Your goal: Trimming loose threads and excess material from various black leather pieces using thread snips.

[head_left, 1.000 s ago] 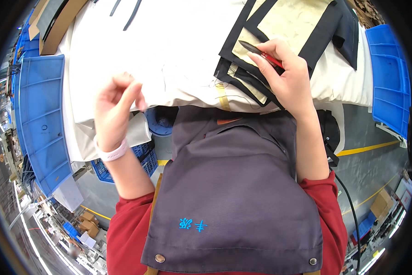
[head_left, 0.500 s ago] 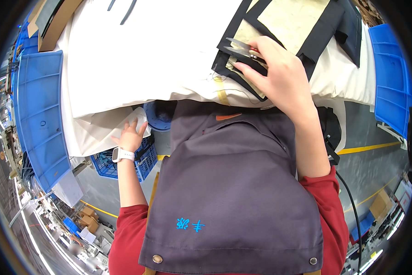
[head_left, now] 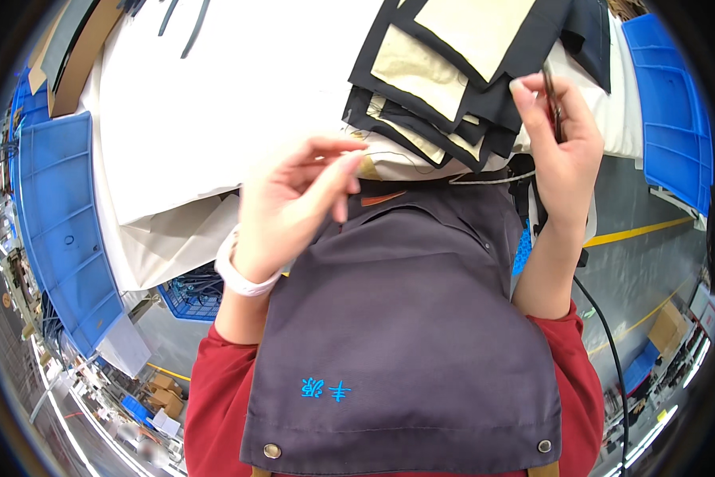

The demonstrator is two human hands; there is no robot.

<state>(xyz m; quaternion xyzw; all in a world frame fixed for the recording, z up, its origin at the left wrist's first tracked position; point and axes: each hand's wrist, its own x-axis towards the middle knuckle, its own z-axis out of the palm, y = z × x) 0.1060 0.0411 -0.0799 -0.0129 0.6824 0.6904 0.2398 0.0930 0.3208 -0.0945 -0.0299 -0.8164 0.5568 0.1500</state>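
My left hand point(head_left: 294, 207), with a pale watch band on the wrist, hovers at the table's front edge, fingers loosely curled and apart; a thin thread runs near its fingertips. Right of it, my right hand point(head_left: 564, 147) grips dark snips point(head_left: 554, 102) with red on the handle, blade pointing up. The snips are at the right side of a stack of black fabric pieces point(head_left: 484, 99) with cream backing point(head_left: 413, 67), which lies on the white-covered table point(head_left: 190, 119). Loose threads hang at the stack's front edge.
Blue plastic bins flank the table at left point(head_left: 63, 222) and right point(head_left: 667, 111). Cardboard point(head_left: 71, 75) and dark strips point(head_left: 194, 28) lie at the back left. A blue basket point(head_left: 186, 294) sits below the left front. A black cable point(head_left: 612, 342) hangs at the right.
My left hand has risen from the hanging cloth at lower left and moved rightward toward the stack. My right hand has moved rightward with the snips, now turned more upright.
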